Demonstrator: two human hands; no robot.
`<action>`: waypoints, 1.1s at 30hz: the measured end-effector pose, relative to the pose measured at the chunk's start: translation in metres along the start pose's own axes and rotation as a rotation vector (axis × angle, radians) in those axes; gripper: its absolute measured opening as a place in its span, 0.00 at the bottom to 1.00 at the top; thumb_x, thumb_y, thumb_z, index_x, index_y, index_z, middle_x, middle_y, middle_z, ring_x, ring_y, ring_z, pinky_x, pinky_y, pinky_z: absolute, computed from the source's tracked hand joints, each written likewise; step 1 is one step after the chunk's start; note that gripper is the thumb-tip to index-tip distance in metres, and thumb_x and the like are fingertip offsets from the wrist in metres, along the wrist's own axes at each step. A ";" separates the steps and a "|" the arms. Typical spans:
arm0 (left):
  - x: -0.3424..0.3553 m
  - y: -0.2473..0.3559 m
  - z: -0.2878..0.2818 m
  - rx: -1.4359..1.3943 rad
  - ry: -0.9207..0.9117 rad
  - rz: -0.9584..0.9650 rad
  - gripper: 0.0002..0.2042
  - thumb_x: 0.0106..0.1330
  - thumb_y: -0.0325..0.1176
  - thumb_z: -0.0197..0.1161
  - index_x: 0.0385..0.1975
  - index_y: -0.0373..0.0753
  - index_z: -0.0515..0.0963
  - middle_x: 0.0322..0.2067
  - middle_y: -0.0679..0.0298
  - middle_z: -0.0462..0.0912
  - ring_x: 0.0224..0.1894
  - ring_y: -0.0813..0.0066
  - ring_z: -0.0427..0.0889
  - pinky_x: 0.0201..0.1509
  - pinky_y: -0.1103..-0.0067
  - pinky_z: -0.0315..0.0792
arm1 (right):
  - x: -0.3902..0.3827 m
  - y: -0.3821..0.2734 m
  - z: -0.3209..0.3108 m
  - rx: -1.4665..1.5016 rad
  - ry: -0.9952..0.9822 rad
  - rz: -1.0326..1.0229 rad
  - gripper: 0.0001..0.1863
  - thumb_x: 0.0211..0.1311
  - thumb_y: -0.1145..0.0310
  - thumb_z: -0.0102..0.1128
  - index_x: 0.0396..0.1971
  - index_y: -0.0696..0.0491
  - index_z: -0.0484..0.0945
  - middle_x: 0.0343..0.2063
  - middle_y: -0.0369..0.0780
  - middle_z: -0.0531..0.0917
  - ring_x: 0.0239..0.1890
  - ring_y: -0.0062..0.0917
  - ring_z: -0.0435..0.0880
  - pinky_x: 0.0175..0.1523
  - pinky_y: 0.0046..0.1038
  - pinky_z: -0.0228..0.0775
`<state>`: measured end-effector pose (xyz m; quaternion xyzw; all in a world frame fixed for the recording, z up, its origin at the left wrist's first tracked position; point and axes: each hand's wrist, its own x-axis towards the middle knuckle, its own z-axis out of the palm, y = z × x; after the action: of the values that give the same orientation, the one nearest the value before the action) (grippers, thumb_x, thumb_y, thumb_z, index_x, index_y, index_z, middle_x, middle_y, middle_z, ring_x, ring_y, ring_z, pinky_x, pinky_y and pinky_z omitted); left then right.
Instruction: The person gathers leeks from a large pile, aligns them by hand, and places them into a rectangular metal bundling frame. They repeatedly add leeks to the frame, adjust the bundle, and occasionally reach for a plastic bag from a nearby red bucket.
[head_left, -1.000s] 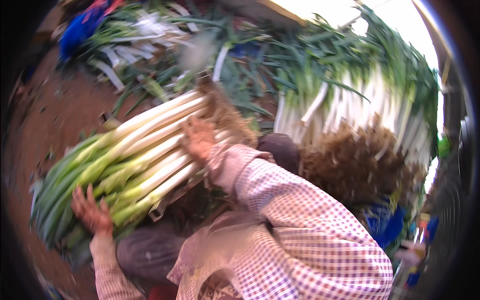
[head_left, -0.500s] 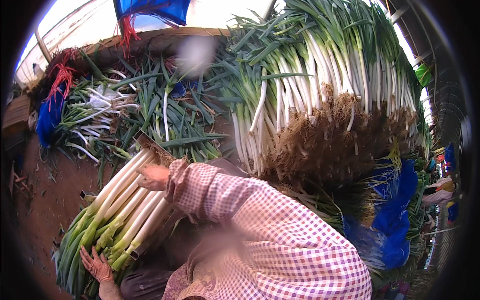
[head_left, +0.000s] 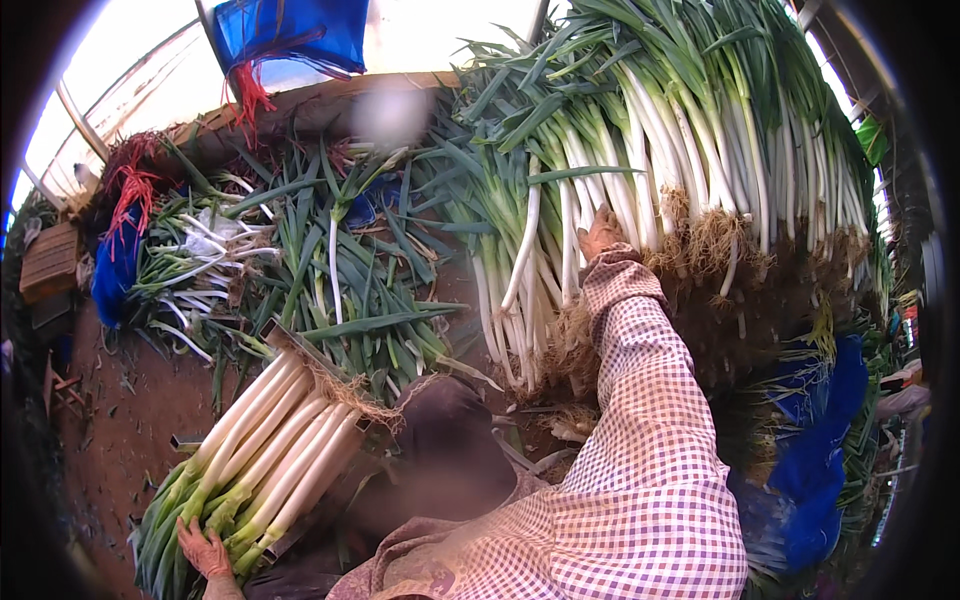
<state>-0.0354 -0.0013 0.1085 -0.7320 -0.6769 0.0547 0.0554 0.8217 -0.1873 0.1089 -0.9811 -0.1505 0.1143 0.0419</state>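
My left hand [head_left: 203,550] is open at the lower left, fingers spread on the green leaves of a bundle of leeks [head_left: 265,460]. The bundle lies in an angled metal frame [head_left: 283,336], white stalks up and right, roots at the far end. Out to the upper right, my right hand [head_left: 602,230] touches white stalks in a large pile of long leeks [head_left: 735,170], its fingers partly among them and extended. Hanging roots line the pile's near side.
Loose leaves and thin stalks [head_left: 220,250] litter the brown floor [head_left: 110,400]. A blue sheet with red twine [head_left: 290,30] hangs at the back. A wooden crate [head_left: 50,260] stands at left, blue netting [head_left: 815,470] at right. My dark-trousered knee [head_left: 440,420] is between bundle and pile.
My right hand has left the bundle and reached up and right to the pile. My left hand stays on the leaves. The view has shifted, with the bundle now lower in it.
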 end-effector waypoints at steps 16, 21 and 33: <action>0.014 0.030 0.022 -0.128 0.066 0.112 0.19 0.58 0.28 0.59 0.51 0.35 0.73 0.63 0.49 0.61 0.63 0.48 0.61 0.66 0.62 0.58 | -0.032 -0.019 -0.020 0.556 -0.270 -0.160 0.36 0.49 0.53 0.66 0.51 0.65 0.70 0.49 0.54 0.75 0.51 0.38 0.76 0.54 0.32 0.67; 0.031 0.030 0.046 -0.250 0.212 0.235 0.19 0.58 0.27 0.60 0.51 0.35 0.73 0.60 0.48 0.66 0.62 0.50 0.65 0.65 0.65 0.59 | -0.144 -0.017 0.040 1.244 -0.374 -0.082 0.23 0.54 0.55 0.67 0.37 0.60 0.76 0.37 0.44 0.80 0.42 0.30 0.77 0.48 0.36 0.72; -0.033 0.320 -0.112 -1.585 -0.397 0.553 0.17 0.65 0.31 0.60 0.52 0.34 0.72 0.46 0.59 0.79 0.49 0.74 0.77 0.51 0.80 0.72 | -0.238 -0.029 0.033 1.595 -0.831 0.117 0.09 0.54 0.73 0.62 0.34 0.60 0.76 0.25 0.41 0.81 0.21 0.23 0.79 0.22 0.24 0.76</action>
<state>0.2941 -0.0593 0.1693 -0.6701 -0.3098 -0.2953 -0.6064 0.5842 -0.2310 0.1304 -0.5464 0.0206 0.5321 0.6464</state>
